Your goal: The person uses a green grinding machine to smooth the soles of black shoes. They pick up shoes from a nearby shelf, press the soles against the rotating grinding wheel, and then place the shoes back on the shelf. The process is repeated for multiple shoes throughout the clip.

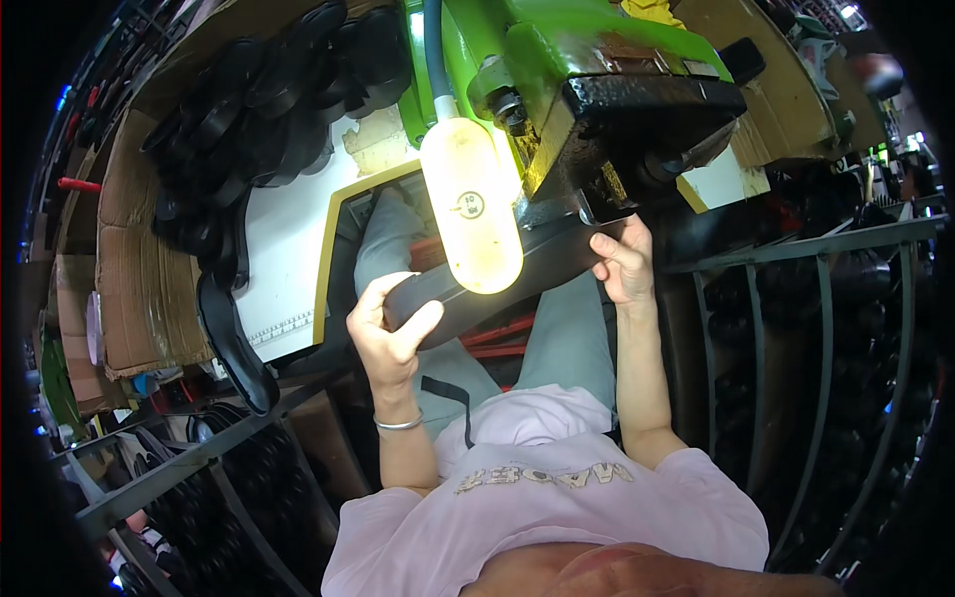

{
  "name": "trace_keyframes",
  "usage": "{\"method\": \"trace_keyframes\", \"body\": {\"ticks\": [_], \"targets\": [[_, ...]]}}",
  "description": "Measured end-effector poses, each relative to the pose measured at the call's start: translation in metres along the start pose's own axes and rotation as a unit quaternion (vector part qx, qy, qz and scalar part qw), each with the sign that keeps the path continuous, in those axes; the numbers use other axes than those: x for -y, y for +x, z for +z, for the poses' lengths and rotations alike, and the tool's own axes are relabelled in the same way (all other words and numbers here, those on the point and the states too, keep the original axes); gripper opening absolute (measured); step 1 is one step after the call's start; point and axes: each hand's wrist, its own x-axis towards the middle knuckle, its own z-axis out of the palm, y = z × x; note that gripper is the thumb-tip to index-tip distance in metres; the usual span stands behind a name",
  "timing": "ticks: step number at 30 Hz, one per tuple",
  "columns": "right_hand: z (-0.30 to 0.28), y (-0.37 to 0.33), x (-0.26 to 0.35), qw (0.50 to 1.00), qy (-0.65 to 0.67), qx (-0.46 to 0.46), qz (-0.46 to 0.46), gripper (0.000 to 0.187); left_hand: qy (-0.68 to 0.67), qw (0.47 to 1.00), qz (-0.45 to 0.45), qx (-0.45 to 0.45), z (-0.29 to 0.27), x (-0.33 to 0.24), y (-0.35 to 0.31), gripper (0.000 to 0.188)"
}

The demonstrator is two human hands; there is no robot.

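The black shoe sole (pixel 559 253) was held up over the person's lap, slanting from one hand to the other, its right end just below the dark machine head (pixel 647 114); the left hand (pixel 388 330) was part-way closed around the left end, thumb on the near side; the right hand (pixel 627 267) was nearly closed, pinching the other end between thumb and fingers; gripping both ends probably steadied so long and bendable a piece and let its angle be steered; whether the sole touched the metal part under the head could not be told.

A glowing lamp (pixel 477 214) hung in front of the sole's middle and hid some of it, presumably set so low to light the spot beneath the head; the white tabletop (pixel 284 254) had a yellow-edged cutout there, perhaps leaving room for the legs and hands; at the left, a cardboard box (pixel 154 284) stood beside a heap of black soles (pixel 279 109), likely placed for easy reach; one loose sole (pixel 231 343) lay aslant by the tabletop's near left corner.
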Motion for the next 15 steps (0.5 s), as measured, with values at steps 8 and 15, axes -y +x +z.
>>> {"method": "trace_keyframes", "body": {"ticks": [8, 15], "targets": [[0.036, -0.005, -0.014, 0.997, -0.05, 0.06, -0.014, 0.04, -0.042, 0.993, -0.081, 0.069, -0.065, 0.02, -0.015, 0.037], [0.024, -0.009, -0.011, 0.99, -0.096, 0.076, -0.074, 0.037, 0.395, 0.901, 0.078, 0.159, 0.021, -0.003, 0.005, 0.035]]}}
